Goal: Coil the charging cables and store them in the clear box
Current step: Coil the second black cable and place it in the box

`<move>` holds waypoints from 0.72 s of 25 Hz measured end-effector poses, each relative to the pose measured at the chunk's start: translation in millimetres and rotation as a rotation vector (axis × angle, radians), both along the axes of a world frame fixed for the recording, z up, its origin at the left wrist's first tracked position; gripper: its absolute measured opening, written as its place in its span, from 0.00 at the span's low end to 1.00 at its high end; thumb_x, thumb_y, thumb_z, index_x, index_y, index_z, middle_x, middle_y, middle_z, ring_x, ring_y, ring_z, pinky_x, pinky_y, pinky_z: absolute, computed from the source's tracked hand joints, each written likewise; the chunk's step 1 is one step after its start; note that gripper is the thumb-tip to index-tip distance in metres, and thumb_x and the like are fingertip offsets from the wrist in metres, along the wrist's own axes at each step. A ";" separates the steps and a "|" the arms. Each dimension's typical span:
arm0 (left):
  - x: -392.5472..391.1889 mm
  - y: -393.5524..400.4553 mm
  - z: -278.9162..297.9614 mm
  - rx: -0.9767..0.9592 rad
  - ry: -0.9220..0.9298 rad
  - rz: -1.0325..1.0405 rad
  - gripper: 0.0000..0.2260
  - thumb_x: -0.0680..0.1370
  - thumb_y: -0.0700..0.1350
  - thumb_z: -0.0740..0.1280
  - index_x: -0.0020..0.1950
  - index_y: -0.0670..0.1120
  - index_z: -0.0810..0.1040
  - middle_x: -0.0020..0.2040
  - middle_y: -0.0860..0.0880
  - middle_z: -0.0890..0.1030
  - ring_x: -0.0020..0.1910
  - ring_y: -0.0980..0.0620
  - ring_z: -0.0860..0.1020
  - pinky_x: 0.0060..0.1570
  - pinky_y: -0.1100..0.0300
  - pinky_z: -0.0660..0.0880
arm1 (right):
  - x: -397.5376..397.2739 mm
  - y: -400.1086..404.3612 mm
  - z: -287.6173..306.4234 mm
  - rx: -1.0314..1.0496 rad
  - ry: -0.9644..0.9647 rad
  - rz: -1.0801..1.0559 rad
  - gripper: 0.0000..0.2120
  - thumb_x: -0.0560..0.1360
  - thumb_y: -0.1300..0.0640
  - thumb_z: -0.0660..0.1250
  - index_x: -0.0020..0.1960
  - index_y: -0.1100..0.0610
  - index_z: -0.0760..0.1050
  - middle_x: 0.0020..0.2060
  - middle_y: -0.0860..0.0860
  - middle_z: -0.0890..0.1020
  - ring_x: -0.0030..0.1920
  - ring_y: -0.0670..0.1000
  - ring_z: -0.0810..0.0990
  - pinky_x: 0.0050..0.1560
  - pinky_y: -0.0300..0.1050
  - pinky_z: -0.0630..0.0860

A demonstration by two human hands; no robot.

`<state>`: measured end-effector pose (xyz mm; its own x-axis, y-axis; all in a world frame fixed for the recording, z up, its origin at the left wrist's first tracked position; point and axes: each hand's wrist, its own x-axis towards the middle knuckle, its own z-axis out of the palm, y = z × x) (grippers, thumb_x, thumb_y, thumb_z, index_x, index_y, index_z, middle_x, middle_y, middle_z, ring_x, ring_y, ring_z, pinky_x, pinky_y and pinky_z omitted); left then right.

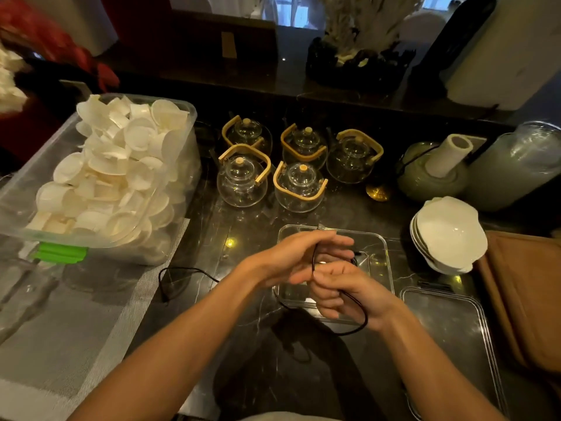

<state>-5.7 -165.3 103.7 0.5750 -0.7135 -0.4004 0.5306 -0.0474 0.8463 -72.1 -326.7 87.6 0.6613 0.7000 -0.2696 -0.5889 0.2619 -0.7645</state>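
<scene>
Both hands meet above the clear box [381,253], which sits open on the dark marble counter. My right hand [349,294] grips a black charging cable [359,308]; a loop of it hangs below the wrist. My left hand [299,256] pinches the same cable, which runs up between its fingers. A second black cable [179,273] lies loose on the counter to the left, partly on the grey mat. The box's clear lid [452,332] lies flat at the right.
A large clear bin of white cups [100,177] stands at the left. Several glass teapots [299,186] with bamboo handles stand behind the box. Stacked white bowls [449,235], a green pot [431,174] and a brown cloth [525,296] are at the right.
</scene>
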 end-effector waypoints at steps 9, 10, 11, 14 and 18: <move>6.8 -21.3 6.8 -0.370 0.153 0.197 0.26 0.87 0.53 0.50 0.72 0.33 0.71 0.68 0.32 0.77 0.70 0.37 0.76 0.71 0.47 0.72 | -12.5 -10.7 -9.4 -0.145 0.110 -0.234 0.15 0.78 0.46 0.71 0.45 0.59 0.79 0.26 0.49 0.70 0.24 0.46 0.69 0.28 0.42 0.74; 7.0 -23.3 11.8 -0.436 0.208 0.220 0.27 0.87 0.54 0.50 0.72 0.33 0.72 0.68 0.32 0.77 0.69 0.37 0.76 0.70 0.47 0.73 | -15.2 -12.1 -9.6 -0.130 0.135 -0.256 0.15 0.79 0.46 0.70 0.44 0.58 0.78 0.26 0.49 0.69 0.23 0.46 0.68 0.27 0.41 0.72; 6.9 -24.8 17.0 -0.505 0.267 0.235 0.28 0.87 0.54 0.50 0.71 0.33 0.72 0.67 0.32 0.78 0.69 0.37 0.76 0.69 0.46 0.73 | -17.5 -12.5 -9.6 -0.102 0.156 -0.272 0.16 0.80 0.46 0.70 0.42 0.57 0.77 0.25 0.48 0.68 0.22 0.45 0.66 0.26 0.40 0.71; 3.1 -28.8 33.2 -0.706 0.401 0.182 0.29 0.86 0.56 0.50 0.70 0.32 0.73 0.65 0.32 0.79 0.66 0.36 0.79 0.66 0.45 0.76 | -24.8 -9.4 -12.4 -0.060 0.161 -0.275 0.24 0.79 0.40 0.68 0.34 0.56 0.69 0.22 0.47 0.66 0.22 0.46 0.65 0.32 0.43 0.74; -2.0 -27.2 43.6 -0.796 0.495 -0.015 0.32 0.86 0.59 0.48 0.75 0.33 0.67 0.66 0.32 0.78 0.63 0.36 0.81 0.56 0.48 0.81 | -28.9 -4.2 -17.1 0.034 0.251 -0.215 0.27 0.75 0.39 0.72 0.33 0.53 0.62 0.24 0.46 0.61 0.24 0.45 0.60 0.27 0.39 0.72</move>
